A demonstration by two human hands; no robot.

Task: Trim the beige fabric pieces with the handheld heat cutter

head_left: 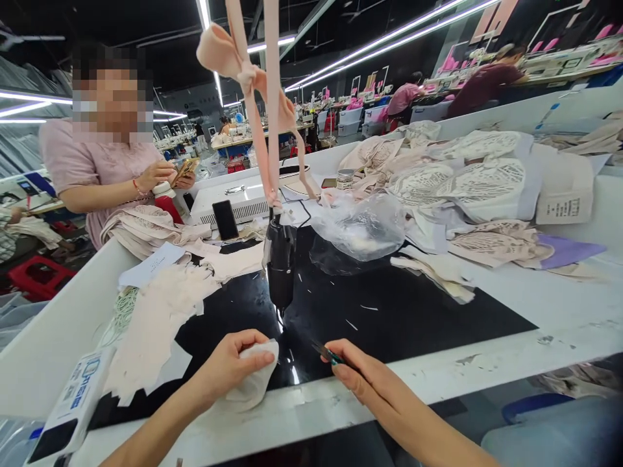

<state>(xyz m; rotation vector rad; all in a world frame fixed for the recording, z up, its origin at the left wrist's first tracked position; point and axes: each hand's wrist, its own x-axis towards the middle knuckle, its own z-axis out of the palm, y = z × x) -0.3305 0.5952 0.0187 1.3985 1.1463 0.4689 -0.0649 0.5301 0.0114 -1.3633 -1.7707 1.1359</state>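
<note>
Left hand (236, 364) pinches a soft off-white cloth piece (253, 381), thumb over fingers, at the near edge of the glossy black sheet (403, 318). Right hand (367, 379) curls round small dark-green-handled metal snips (333, 357), apart from the cloth. Good control means taut cloth, fingers clear of blades. Beyond, a black cylindrical device (281, 266) hangs on peach straps (271, 97).

This is a garment-sewing workshop — a wide hall lit by long white tube lights (204, 13). In the background, rows of white sewing machines (546, 63) stretch along the hall, and a person in a dark red top (479, 87) leans forward beside them. Beige and white patterned fabric panels (487, 178) lie heaped on the white worktable with raised edges (574, 305) — small metal-bladed snips (327, 353) show over it.
</note>
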